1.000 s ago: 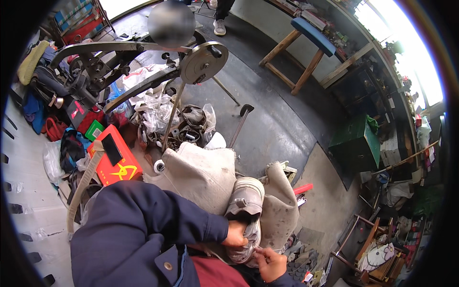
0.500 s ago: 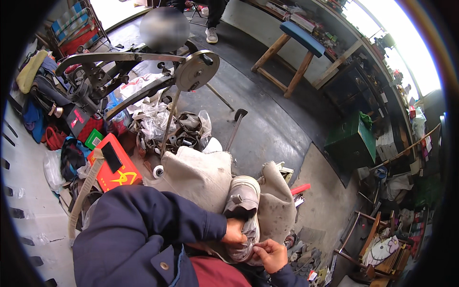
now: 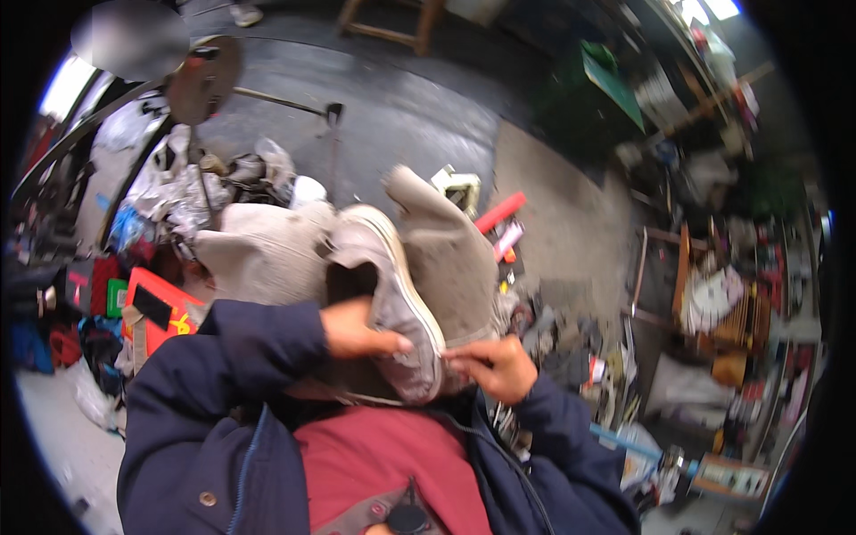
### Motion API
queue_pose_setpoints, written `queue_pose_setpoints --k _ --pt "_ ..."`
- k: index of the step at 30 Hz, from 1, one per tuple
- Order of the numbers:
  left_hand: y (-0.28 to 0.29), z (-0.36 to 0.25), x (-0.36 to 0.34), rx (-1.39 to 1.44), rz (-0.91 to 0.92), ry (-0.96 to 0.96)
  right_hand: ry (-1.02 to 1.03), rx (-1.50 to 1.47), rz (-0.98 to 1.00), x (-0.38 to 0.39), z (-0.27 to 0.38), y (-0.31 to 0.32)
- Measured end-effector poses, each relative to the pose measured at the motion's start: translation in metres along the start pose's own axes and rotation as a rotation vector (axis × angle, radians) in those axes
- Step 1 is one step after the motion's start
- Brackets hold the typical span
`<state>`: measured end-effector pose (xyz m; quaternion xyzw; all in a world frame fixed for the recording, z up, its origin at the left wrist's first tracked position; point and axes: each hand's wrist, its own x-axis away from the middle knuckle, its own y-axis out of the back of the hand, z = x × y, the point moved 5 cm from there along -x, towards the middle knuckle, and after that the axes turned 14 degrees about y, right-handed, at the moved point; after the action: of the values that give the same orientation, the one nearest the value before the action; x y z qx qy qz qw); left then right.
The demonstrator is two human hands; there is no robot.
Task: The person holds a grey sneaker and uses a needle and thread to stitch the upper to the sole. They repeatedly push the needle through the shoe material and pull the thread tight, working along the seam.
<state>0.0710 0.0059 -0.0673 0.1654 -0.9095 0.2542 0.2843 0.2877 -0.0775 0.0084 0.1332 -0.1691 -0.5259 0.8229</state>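
A pale grey shoe (image 3: 406, 314) with a light rubber sole edge lies tilted on the beige cloth (image 3: 266, 251) over my lap, its side turned up. My left hand (image 3: 361, 332) grips it by the opening; the thumb presses on the upper and the other fingers are mostly hidden. At the sole's right edge, my right hand (image 3: 499, 367) is closed in a pinch, thumb and forefinger together against the rim. Whatever those fingertips hold, if anything, is too small to make out.
Beyond the cloth stands an iron machine with a round wheel (image 3: 204, 82). Plastic bags (image 3: 183, 201) and a red box (image 3: 143, 308) with a dark phone lie left. Right are a red bar-shaped thing (image 3: 501, 212), scattered scraps (image 3: 562, 343) and a green box (image 3: 602, 89).
The view has swung right and downward. The shoe has rolled so more of its side and sole edge shows. My right hand's pinch now meets the sole edge; my left hand still grips the shoe.
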Motion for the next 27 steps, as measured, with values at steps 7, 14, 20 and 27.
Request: queue_pose_setpoints --k 7,14,20,27 --pt "0.015 -0.051 0.056 -0.043 -0.123 -0.156 -0.103 -0.202 -0.02 0.013 -0.022 0.014" --pt "0.022 -0.053 0.071 -0.438 -0.474 -0.169 -0.011 -0.302 -0.016 0.012 -0.031 0.016" --pt "0.005 -0.072 0.078 -1.033 -0.721 -0.296 -0.014 -0.312 -0.037 0.013 -0.034 0.017" --pt "-0.009 -0.099 0.113 -1.267 -1.15 -0.485 0.006 -0.28 -0.035 0.013 -0.035 0.016"
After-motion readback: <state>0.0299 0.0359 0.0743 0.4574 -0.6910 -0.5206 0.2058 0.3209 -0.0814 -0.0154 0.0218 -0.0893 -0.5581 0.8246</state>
